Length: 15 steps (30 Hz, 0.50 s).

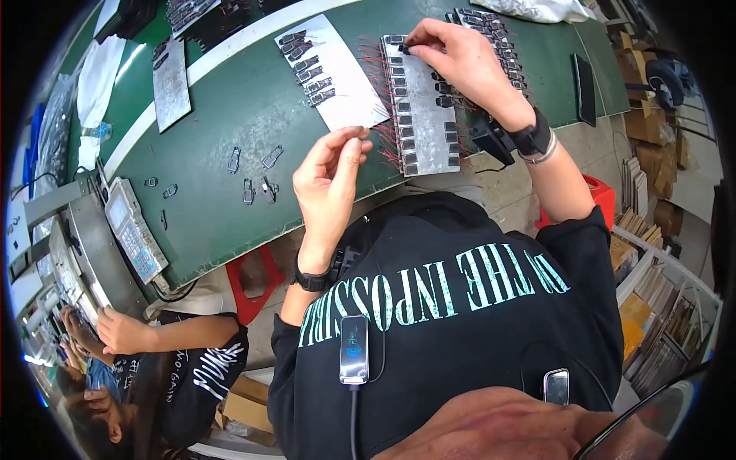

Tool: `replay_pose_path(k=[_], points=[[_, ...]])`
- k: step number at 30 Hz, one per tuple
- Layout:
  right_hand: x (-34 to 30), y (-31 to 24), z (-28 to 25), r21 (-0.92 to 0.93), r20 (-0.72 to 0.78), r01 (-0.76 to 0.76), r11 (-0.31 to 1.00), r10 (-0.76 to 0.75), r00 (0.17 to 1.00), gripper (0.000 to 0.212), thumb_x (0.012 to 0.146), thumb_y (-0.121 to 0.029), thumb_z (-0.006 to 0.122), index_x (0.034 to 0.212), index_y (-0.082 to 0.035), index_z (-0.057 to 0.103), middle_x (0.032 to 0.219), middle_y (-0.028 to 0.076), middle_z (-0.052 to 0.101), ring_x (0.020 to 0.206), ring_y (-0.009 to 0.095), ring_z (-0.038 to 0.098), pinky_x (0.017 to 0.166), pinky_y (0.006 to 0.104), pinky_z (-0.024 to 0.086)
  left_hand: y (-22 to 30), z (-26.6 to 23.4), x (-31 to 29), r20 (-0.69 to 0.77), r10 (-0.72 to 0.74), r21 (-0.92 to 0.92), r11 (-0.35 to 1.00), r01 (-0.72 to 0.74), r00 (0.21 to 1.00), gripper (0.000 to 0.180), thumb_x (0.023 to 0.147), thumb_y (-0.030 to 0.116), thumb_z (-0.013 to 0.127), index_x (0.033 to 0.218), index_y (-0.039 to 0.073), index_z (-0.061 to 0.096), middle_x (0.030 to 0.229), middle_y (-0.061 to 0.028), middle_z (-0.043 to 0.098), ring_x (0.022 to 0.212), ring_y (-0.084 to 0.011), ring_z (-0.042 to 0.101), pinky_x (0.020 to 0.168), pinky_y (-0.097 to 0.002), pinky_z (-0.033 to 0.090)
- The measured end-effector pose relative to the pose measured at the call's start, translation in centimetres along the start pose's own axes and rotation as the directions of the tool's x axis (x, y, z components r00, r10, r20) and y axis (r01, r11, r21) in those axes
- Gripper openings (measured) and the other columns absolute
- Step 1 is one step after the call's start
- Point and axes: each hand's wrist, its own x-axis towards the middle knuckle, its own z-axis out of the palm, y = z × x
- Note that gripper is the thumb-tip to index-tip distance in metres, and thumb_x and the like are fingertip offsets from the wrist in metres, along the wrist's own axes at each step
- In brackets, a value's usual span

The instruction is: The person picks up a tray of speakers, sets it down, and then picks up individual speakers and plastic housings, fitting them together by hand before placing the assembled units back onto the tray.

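Observation:
My right hand (469, 67) reaches over the upper end of a long metal plate (422, 100), thumb and index finger pinched on a small black part (403, 49). Rows of small black rectangular components (398, 93) line both long edges of this plate, with thin red wires (373, 57) sticking out to its left. My left hand (331, 172) is raised near the table's front edge, just below the corner of a white sheet (341, 65). Its thumb and fingertips are pressed together; whatever they hold, if anything, is too small to make out. More black components (309, 74) lie along the sheet.
Several loose black parts (248, 192) lie on the green table (215, 222). A handheld-style keypad device (134, 230) stands at the left. Another loaded plate (491, 34) and a black slab (584, 88) are at right. A co-worker (176, 360) sits lower left; red stools (253, 284) stand below the table.

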Motion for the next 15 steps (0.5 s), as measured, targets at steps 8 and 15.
replay_pose_path(k=[8, 15], points=[[0.9, 2.6, 1.9, -0.176, -0.038, 0.220, 0.959, -0.230, 0.972, 0.017, 0.089, -0.013, 0.068, 0.103, -0.004, 0.068, 0.091, 0.010, 0.066, 0.080, 0.025, 0.066, 0.072, 0.0332, 0.052, -0.8, 0.0, -0.2, 0.016, -0.024, 0.008, 1.000, 0.024, 1.000, 0.018, 0.099, 0.005, 0.060, 0.114, -0.003, 0.066, 0.108, -0.0098, 0.072, 0.095, -0.0146, 0.069, 0.081, -0.0257, 0.055], [0.0, 2.3, 1.7, -0.236, -0.077, 0.270, 0.933, -0.295, 0.952, 0.013, 0.088, -0.010, 0.067, 0.100, -0.006, 0.071, 0.091, 0.008, 0.065, 0.084, 0.027, 0.064, 0.076, 0.0357, 0.052, -0.8, -0.3, -0.2, 0.013, -0.045, 0.024, 0.999, 0.045, 0.999, 0.017, 0.099, 0.005, 0.060, 0.113, -0.003, 0.067, 0.106, -0.0098, 0.072, 0.094, -0.0145, 0.070, 0.081, -0.0254, 0.055]])
